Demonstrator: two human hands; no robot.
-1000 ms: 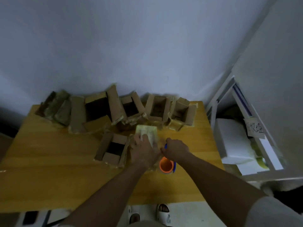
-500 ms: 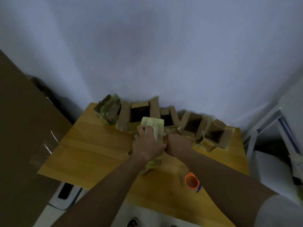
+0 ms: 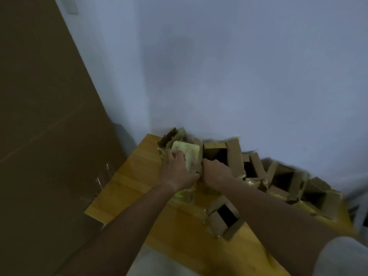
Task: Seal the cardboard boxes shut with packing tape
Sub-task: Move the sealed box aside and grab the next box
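Both my left hand (image 3: 178, 172) and right hand (image 3: 216, 172) grip one taped box (image 3: 189, 154) at the table's (image 3: 135, 186) far corner. Several open boxes (image 3: 225, 218) remain unsealed, by my judgement.

One taped box (image 3: 188, 156) in two hands. Five open boxes: four along the wall (image 3: 216, 156), one nearer (image 3: 225, 218). One table (image 3: 139, 176).

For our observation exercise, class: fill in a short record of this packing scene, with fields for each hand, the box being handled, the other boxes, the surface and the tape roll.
left hand: grips the taped box from its left side
right hand: grips the same box from its right side
taped box: pale, tape-wrapped, closed, held at the table's far left
open cardboard boxes: row along the wall, flaps up; another nearer
wooden table: yellow
tape roll: not in view
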